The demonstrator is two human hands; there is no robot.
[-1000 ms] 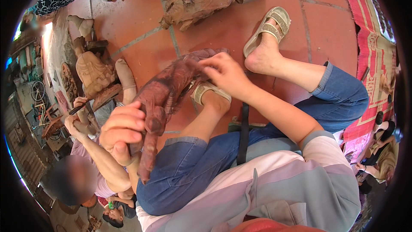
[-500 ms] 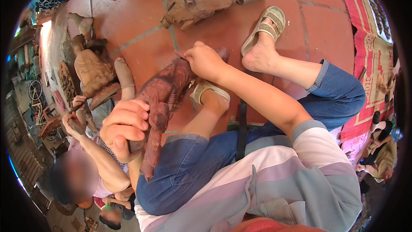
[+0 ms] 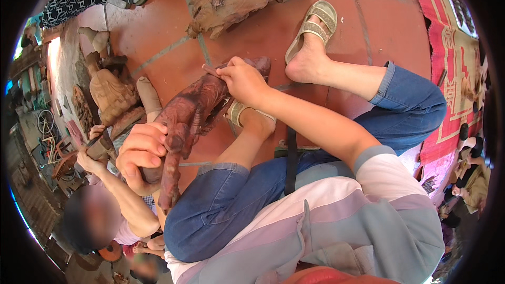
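Observation:
A long reddish-brown wood carving (image 3: 184,106) slants across my lap, its upper end reaching out over the tiled floor. My left hand (image 3: 139,152) is wrapped round its lower, near end. Above the carving's upper part, my right hand (image 3: 244,81) pinches a thin, flat brown piece (image 3: 211,70); whether it is a folded strip or a small stick I cannot tell. That piece lies over or against the carved surface, and my fingers hide part of it.
A rough wooden log (image 3: 231,2) lies on the red tile floor ahead. To the left, a co-worker's hand (image 3: 92,162) holds a tool by a seated wooden figure (image 3: 111,97). My sandalled foot (image 3: 315,37) is stretched forward. A red patterned mat (image 3: 439,73) borders the right.
The whole scene has shifted slightly left and up. My right hand shows more of the thin piece over the carving. My left hand keeps its grip, and the co-worker's hands have moved a little.

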